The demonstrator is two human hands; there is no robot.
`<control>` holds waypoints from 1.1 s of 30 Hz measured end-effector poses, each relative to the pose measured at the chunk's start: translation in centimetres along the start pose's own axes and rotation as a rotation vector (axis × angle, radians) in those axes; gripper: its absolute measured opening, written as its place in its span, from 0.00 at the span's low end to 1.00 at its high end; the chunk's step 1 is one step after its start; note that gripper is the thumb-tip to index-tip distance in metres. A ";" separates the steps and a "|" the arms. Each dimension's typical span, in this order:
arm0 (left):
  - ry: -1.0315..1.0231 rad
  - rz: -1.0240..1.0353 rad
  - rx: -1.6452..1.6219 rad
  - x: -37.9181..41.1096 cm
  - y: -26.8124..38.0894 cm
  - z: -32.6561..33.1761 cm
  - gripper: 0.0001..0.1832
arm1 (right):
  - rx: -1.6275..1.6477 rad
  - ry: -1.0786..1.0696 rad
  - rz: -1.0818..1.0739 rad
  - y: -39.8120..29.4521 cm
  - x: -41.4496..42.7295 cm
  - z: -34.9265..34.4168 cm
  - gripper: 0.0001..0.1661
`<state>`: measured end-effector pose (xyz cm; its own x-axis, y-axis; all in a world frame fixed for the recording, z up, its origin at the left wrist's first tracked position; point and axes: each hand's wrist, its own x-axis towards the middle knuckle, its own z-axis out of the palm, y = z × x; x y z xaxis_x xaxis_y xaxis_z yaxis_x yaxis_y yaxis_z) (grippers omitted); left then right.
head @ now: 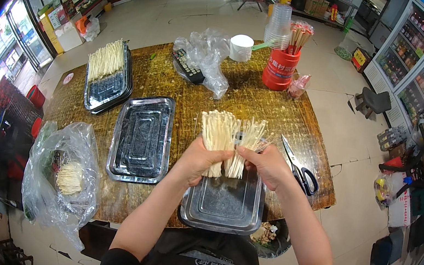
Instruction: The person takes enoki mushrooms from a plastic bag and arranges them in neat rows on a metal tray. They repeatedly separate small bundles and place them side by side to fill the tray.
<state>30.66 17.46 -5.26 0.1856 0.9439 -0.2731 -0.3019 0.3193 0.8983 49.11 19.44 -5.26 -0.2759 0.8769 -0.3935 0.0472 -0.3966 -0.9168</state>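
Observation:
My left hand (pixel 200 159) grips a thick bundle of enoki mushrooms (pixel 218 127), stems toward me. Between the fingers of my right hand (pixel 269 164) is a thinner enoki bunch (pixel 246 144), slightly fanned and set close beside the first. Both are held above a black tray with a clear plastic lid (pixel 222 209) at the table's near edge. To the left lies an empty black plastic tray (pixel 143 138). Farther left, a stack of black trays (pixel 105 92) carries a row of enoki on top. Scissors (pixel 299 167) with dark handles rest right of my right hand.
A clear plastic bag (pixel 63 175) with enoki inside sits at the near left. Toward the back are a remote control (pixel 187 66), a crumpled bag (pixel 212 53), a white tub (pixel 241 47), a red chopstick holder (pixel 280 70) and stacked clear cups (pixel 279 22). A waste bin (pixel 276 238) stands below the table's near edge.

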 end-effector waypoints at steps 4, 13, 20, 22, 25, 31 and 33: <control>0.009 0.011 0.049 0.1 -0.7 0.4 0.21 | -0.120 0.008 -0.029 0.3 0.5 0.4 0.10; 0.083 -0.017 0.071 0.0 0.5 -1.3 0.17 | 0.011 0.010 0.016 0.5 0.2 -1.7 0.10; -0.029 0.103 0.155 0.4 -1.1 0.3 0.21 | -0.149 -0.036 -0.070 0.1 0.4 0.4 0.14; -0.031 0.103 0.130 0.4 -1.2 0.2 0.21 | -0.129 -0.020 -0.070 0.4 0.6 0.4 0.14; -0.015 0.046 0.082 0.3 -0.8 0.0 0.21 | -0.107 0.001 -0.012 1.2 1.3 -0.1 0.13; 0.083 -0.007 0.073 0.2 0.2 -1.4 0.16 | 0.058 0.022 0.034 0.8 0.4 -1.2 0.13; 0.119 0.002 0.070 0.2 0.3 -2.1 0.15 | 0.018 0.023 0.055 0.5 0.2 -1.4 0.13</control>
<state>28.68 17.88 -5.79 0.0713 0.9491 -0.3068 -0.2356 0.3149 0.9194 50.40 19.85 -5.90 -0.2510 0.8595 -0.4454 0.0443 -0.4494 -0.8922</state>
